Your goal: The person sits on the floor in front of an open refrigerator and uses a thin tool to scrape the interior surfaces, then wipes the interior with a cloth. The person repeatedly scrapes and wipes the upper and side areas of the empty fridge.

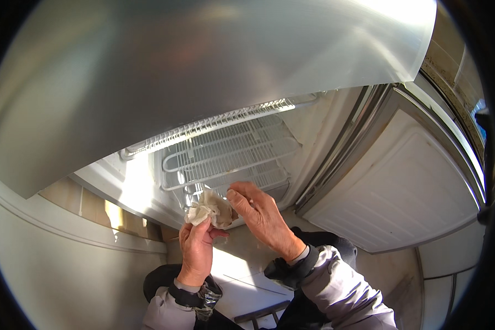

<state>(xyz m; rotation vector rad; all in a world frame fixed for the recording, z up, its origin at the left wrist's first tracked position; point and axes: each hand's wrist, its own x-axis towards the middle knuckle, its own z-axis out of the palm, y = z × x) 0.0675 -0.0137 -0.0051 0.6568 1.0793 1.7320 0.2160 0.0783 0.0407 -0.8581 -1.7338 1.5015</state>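
Observation:
A crumpled off-white piece of paper or cloth is gripped between the thumb and fingers of my left hand. Close by on its right is my right hand, thumb and fingers bent towards the crumpled piece. Whether they touch it or pinch something small, I cannot tell. Both hands are in front of an open freezer compartment with white wire-and-tube shelves. Part of the lower shelving is hidden behind the hands and the crumpled piece.
A large grey appliance door panel overhangs the compartment. On the right, a lower door with a white inner liner stands open. Pale panelling lies at left. A dark slatted object and sunlit floor tiles are between my legs.

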